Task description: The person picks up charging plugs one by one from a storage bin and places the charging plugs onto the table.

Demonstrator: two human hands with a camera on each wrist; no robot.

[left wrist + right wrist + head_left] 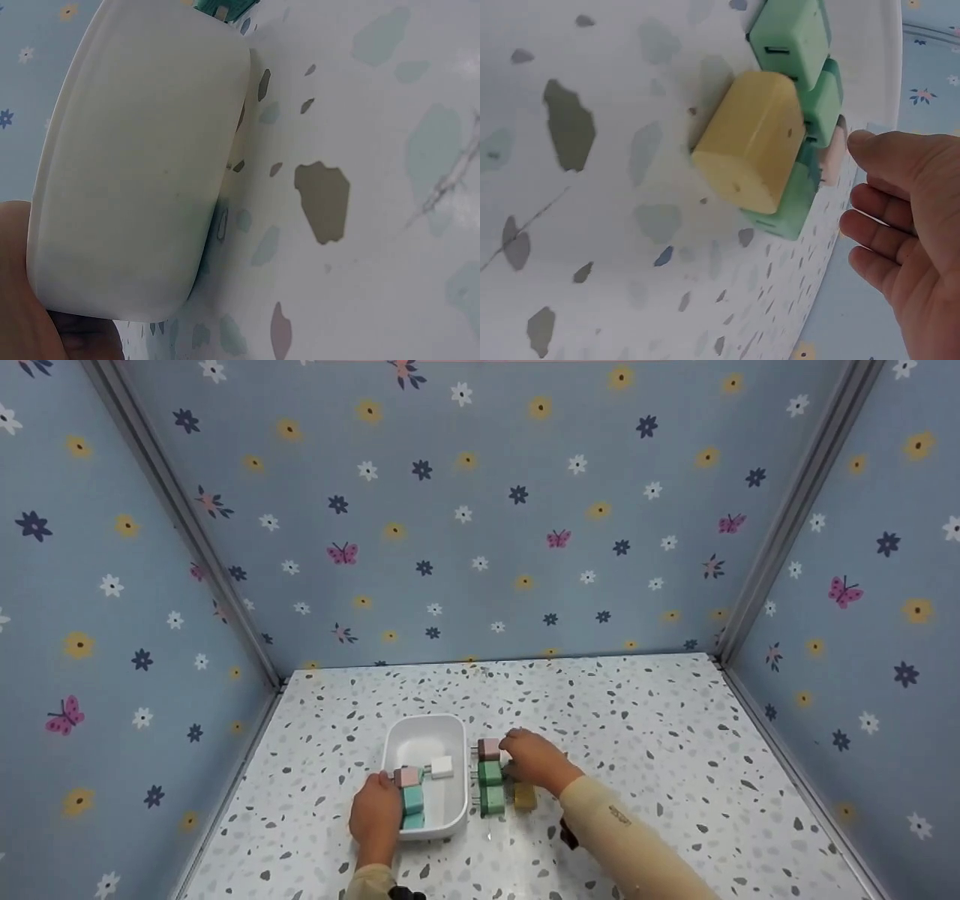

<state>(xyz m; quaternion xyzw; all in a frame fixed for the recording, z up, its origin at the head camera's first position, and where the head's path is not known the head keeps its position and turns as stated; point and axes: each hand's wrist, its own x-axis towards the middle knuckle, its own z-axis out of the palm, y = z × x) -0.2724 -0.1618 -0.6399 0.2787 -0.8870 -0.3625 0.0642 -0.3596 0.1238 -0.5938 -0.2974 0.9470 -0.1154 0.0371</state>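
My left hand [375, 814] grips the left rim of a white plastic tub [439, 832]. Inside the tub lie a white charger plug [442, 766], a pink charger plug [407, 777] and several teal charger plugs [412, 799]. My right hand [536, 757] is over the table just right of the tub, fingertips right at another pink charger plug [489, 748]. In the right wrist view, its thumb and loosely bent fingers stand apart with nothing between them. Green charger plugs [492, 800] line up below the pink one, prongs toward the tub. A yellow charger plug [750, 142] sits beside them.
The speckled white table [637, 720] carries the tub and plugs near its middle. Blue flowered panels [480, 510] with grey metal corner posts [795, 495] enclose it at the back and both sides. The tub's right wall is close beside the plug row.
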